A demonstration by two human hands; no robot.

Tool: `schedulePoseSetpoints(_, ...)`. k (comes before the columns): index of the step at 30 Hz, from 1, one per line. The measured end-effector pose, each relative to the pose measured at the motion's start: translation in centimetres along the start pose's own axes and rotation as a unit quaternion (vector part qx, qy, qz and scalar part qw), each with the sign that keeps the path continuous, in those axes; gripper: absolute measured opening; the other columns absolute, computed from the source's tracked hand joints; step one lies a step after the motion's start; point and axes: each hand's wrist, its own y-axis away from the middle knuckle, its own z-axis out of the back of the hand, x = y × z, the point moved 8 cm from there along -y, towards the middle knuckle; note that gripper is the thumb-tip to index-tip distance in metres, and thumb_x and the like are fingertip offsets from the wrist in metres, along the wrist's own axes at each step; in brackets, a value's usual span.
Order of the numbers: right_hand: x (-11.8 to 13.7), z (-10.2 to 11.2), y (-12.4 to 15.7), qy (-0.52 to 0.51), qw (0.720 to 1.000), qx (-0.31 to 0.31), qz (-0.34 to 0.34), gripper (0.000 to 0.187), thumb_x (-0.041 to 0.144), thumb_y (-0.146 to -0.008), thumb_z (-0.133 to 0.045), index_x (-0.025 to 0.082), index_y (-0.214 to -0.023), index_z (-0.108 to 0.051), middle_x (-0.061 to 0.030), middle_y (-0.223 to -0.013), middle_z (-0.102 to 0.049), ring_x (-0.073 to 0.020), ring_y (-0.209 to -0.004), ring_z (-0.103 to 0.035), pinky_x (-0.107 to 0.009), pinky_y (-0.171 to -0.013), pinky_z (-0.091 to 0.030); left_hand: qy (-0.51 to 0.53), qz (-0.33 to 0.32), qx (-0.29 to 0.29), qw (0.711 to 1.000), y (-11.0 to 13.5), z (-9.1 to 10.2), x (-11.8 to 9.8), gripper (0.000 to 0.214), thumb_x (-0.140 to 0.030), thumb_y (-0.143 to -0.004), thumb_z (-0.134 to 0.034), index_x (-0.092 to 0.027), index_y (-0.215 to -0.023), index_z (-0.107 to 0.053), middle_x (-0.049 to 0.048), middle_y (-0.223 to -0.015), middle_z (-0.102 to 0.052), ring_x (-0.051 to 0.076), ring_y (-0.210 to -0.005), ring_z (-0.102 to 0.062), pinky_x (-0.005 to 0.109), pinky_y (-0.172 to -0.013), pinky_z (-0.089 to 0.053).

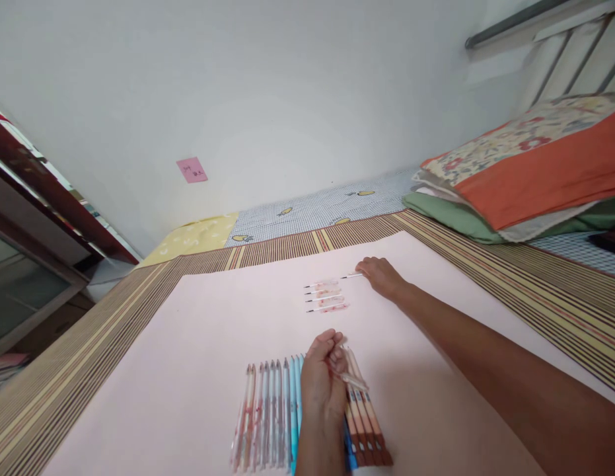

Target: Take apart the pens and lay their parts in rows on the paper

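Note:
My right hand (379, 274) is closed on the end of a slim pen refill (351, 275), its dark tip pointing left, at the far side of the pale pink sheet (188, 357). Just left of that hand, several similar refills (327, 309) with dark tips and reddish patterned ends lie in a short stack of rows. Nearer to me, my left hand (327, 363) has its fingers curled around slim clear pieces (354, 381), which look like more refills and are partly hidden. Beneath this hand runs a row of pens: clear patterned ones (257, 410), blue ones (293, 396) and brown-and-peach ones (366, 423).
The sheet lies on a striped mat (139, 297). Folded bedding in orange and green (535, 185) is piled at the right. A white wall (287, 99) with a pink note (192, 170) rises behind. Dark-framed furniture (39, 192) stands at the left.

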Motion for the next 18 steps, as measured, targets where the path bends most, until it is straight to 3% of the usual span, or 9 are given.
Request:
schedulePoseSetpoints(11,-0.1,0.02,0.18,0.022,1.0,-0.006,0.01,0.032,0.011,-0.098,-0.045,0.018,-0.121,-0.068,-0.0122,-0.112,-0.072,-0.0236,-0.102,-0.062,-0.033,-0.084,-0.034,0.0,-0.002,0.003,1.0,-0.05,-0.14,0.01,0.011,-0.002,-0.064,-0.066,-0.007,-0.072,-0.07,0.0132,-0.073,-0.068,0.006,-0.048,-0.046,0.013,-0.04,-0.027)
schedulePoseSetpoints(18,-0.15,-0.16,0.17,0.012,1.0,-0.009,0.018,0.032,0.01,-0.098,-0.042,0.018,-0.111,-0.071,-0.0118,-0.109,-0.071,-0.0229,-0.098,-0.061,-0.034,-0.083,-0.035,0.006,0.003,-0.003,1.0,0.12,-0.14,0.17,0.01,-0.001,-0.066,-0.064,-0.007,-0.073,-0.07,0.0127,-0.072,-0.068,0.006,-0.047,-0.046,0.013,-0.04,-0.028)
